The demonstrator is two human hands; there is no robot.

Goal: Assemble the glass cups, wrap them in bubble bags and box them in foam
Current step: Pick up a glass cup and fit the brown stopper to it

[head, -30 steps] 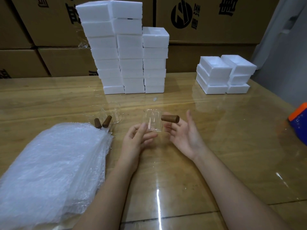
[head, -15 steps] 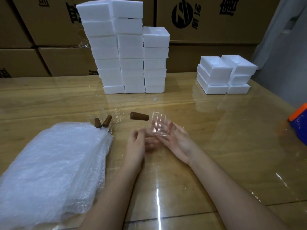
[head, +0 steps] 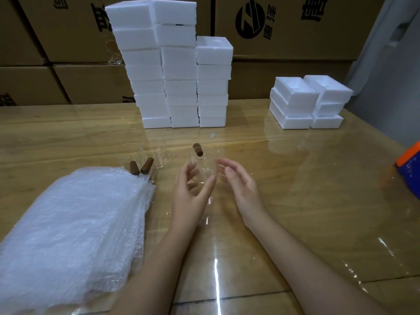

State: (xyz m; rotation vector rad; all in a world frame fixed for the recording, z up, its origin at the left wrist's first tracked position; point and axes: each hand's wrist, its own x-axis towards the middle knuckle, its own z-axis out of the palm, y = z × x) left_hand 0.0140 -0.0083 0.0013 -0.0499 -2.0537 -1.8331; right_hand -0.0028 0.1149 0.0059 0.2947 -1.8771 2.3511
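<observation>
A clear glass cup (head: pixel 205 170) with a brown wooden handle (head: pixel 198 150) is held above the table between my hands, handle pointing away from me. My left hand (head: pixel 189 192) grips it, thumb on the near side and fingers curled round the left side. My right hand (head: pixel 239 181) is beside the cup's right side with relaxed fingers that barely touch it. Two more glass cups (head: pixel 150 156) with wooden handles (head: pixel 141 167) lie to the left. A stack of bubble bags (head: pixel 72 226) lies at the near left.
Tall stacks of white foam boxes (head: pixel 172 67) stand at the back centre, and open foam trays (head: pixel 306 101) at the back right. A blue and orange object (head: pixel 410 169) sits at the right edge. Cardboard cartons (head: pixel 284 26) line the wall behind the wooden table (head: pixel 306 201).
The cup has turned: its handle swung from the right, over to the left, and now points away. It passed from my right hand's fingers into my left hand's grip.
</observation>
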